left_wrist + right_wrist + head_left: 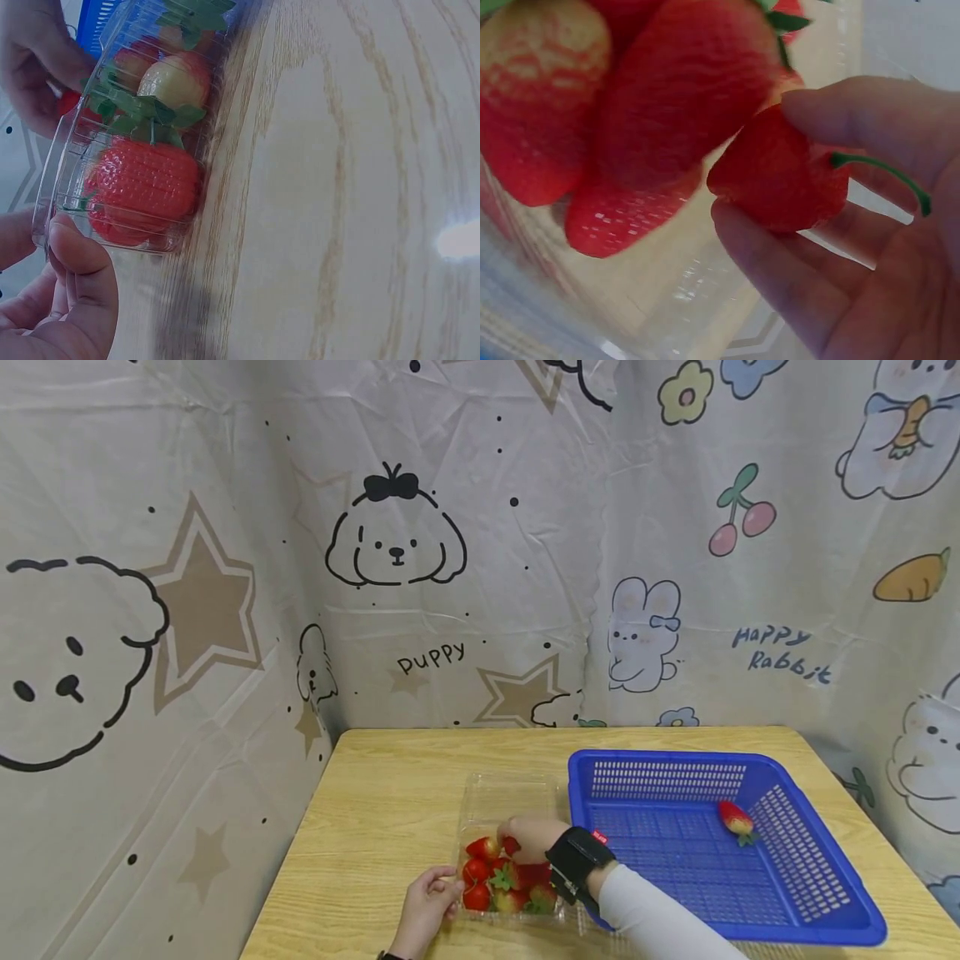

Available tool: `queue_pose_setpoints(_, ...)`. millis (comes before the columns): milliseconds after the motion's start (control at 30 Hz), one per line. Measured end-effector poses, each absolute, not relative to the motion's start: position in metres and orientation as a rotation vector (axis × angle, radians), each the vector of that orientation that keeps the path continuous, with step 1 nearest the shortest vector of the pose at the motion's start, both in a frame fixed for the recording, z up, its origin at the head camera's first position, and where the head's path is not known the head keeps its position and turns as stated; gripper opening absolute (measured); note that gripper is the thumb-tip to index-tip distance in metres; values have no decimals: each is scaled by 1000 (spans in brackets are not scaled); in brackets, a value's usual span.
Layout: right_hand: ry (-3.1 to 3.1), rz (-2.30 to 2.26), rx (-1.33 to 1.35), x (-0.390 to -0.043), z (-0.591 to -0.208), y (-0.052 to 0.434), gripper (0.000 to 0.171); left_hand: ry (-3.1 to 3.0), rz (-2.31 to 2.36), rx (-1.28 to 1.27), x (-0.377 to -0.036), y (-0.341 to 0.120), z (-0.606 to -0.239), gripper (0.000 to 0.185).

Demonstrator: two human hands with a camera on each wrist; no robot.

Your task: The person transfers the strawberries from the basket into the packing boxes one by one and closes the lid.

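Note:
A clear plastic box (474, 806) holds several red strawberries (477, 897), some with green leaves and pale tops; its lid stands folded back behind it. At the box's front left corner, my left hand (424, 910) pinches the rim between thumb and fingers, seen close in the left wrist view. My right hand (532, 839) reaches over the back part of the box. Between its thumb and fingers it grips a red strawberry (772, 176) with a thin curved green stem. That strawberry is beside the larger strawberries (682, 97) in the right wrist view.
To the right stands a blue plastic basket (675, 757) with slotted walls, its left side close to the box. One strawberry (735, 817) lies inside near the basket's right wall. Both containers rest on a light wooden table (375, 802), with a printed curtain (465, 510) hanging behind.

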State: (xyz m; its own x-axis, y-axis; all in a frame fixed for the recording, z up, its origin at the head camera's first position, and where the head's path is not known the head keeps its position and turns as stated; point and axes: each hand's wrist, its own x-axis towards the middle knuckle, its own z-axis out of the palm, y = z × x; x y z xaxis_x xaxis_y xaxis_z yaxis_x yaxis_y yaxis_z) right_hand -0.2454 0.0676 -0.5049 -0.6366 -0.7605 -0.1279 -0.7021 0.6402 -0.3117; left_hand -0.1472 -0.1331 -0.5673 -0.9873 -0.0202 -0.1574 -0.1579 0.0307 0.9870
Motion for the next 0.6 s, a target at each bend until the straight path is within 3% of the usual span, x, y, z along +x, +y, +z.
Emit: queue_pose_setpoints(600,2694,-246,-1089,-239,-521,58,22,2200,2098,-193,-148,-133,-568,36)
